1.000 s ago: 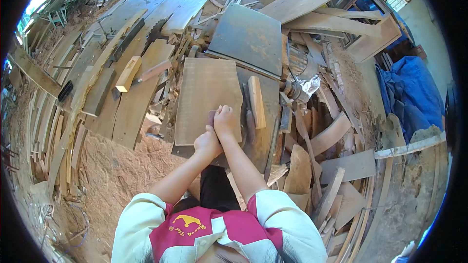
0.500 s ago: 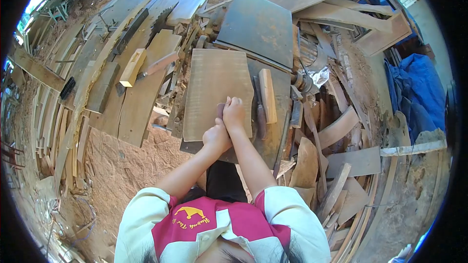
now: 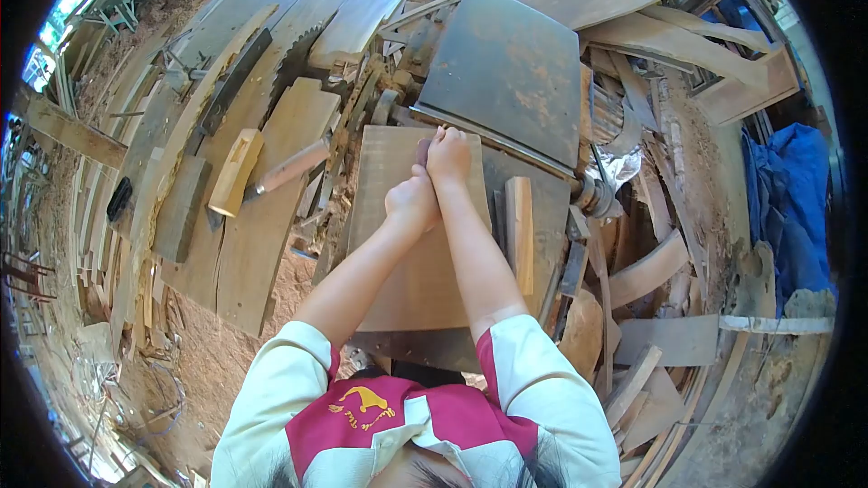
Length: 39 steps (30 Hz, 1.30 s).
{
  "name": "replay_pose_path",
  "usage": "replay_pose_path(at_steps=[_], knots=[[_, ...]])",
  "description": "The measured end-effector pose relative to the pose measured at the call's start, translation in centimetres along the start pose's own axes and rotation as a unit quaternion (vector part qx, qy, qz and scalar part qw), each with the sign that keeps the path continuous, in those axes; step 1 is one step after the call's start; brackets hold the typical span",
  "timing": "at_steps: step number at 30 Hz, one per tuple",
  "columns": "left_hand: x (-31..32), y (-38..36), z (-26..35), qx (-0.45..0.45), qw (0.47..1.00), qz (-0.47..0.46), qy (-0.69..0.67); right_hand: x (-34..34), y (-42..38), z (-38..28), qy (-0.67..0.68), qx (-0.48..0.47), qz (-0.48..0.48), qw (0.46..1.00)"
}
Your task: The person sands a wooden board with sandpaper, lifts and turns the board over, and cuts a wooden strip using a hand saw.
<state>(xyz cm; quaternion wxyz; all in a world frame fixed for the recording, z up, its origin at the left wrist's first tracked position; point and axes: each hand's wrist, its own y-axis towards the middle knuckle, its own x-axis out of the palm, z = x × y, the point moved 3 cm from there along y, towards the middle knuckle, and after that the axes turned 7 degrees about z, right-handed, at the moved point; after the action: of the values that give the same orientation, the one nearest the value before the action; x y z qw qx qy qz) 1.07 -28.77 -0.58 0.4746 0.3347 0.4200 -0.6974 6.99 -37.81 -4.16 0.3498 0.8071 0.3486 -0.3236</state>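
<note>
A flat wooden board (image 3: 398, 262) lies on a dark metal bench top (image 3: 542, 208) in front of me. Both arms are stretched out over it. My right hand (image 3: 449, 158) and my left hand (image 3: 411, 203) are pressed together near the board's far end, closed on a small dark reddish sanding block (image 3: 423, 152) that rests on the board. Only a corner of the block shows between the fingers.
A short wooden stick (image 3: 519, 230) lies right of the board. A rusty metal plate (image 3: 506, 72) sits beyond it. To the left are a wooden mallet (image 3: 237, 172), a chisel (image 3: 287, 167), a saw blade (image 3: 294, 54) and planks. Scrap wood lies all around, sawdust on the ground, a blue tarp (image 3: 796, 199) at right.
Both hands have pushed the block forward along the board, from its near end to its far end. My head has leaned forward with them.
</note>
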Motion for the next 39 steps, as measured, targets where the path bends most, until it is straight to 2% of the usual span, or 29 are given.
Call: replay_pose_path(at_steps=[7,15,17,19,20,24,29,32,36,39], knots=[[-1.2,6.3,1.0,0.007,1.0,0.019,-0.002,2.7,5.8,-0.5,-0.006,-0.007,-0.024,1.0],[-1.8,5.5,1.1,-0.001,0.999,0.026,-0.02,2.4,5.4,-0.7,0.007,-0.013,-0.009,1.0],[-2.0,3.9,1.1,0.004,0.999,0.024,-0.028,1.9,4.2,-0.1,0.005,-0.013,0.001,1.0],[-1.2,1.1,0.4,-0.008,1.0,0.008,-0.025,0.8,1.4,0.0,-0.001,-0.058,0.016,0.998],[-0.9,-0.6,0.0,-0.008,1.0,0.009,-0.024,0.1,-0.3,-0.1,0.01,-0.027,0.015,0.999],[0.4,-7.5,-1.7,-0.014,0.999,-0.005,-0.029,-3.5,-7.2,-0.4,-0.005,0.001,-0.014,1.0],[1.8,-16.3,-3.6,-0.029,0.998,-0.021,-0.046,-6.8,-15.8,0.1,-0.012,-0.02,-0.011,1.0],[2.6,-20.6,-4.9,-0.03,0.998,-0.032,-0.044,-8.9,-20.0,-0.4,-0.013,0.0,-0.031,0.999],[3.3,-23.9,-6.4,-0.017,0.999,-0.021,-0.047,-10.4,-23.7,-0.3,0.004,-0.003,-0.023,1.0],[3.4,-23.9,-6.6,0.006,0.999,-0.011,-0.047,-10.7,-23.7,-0.5,0.025,0.008,-0.01,1.0]])
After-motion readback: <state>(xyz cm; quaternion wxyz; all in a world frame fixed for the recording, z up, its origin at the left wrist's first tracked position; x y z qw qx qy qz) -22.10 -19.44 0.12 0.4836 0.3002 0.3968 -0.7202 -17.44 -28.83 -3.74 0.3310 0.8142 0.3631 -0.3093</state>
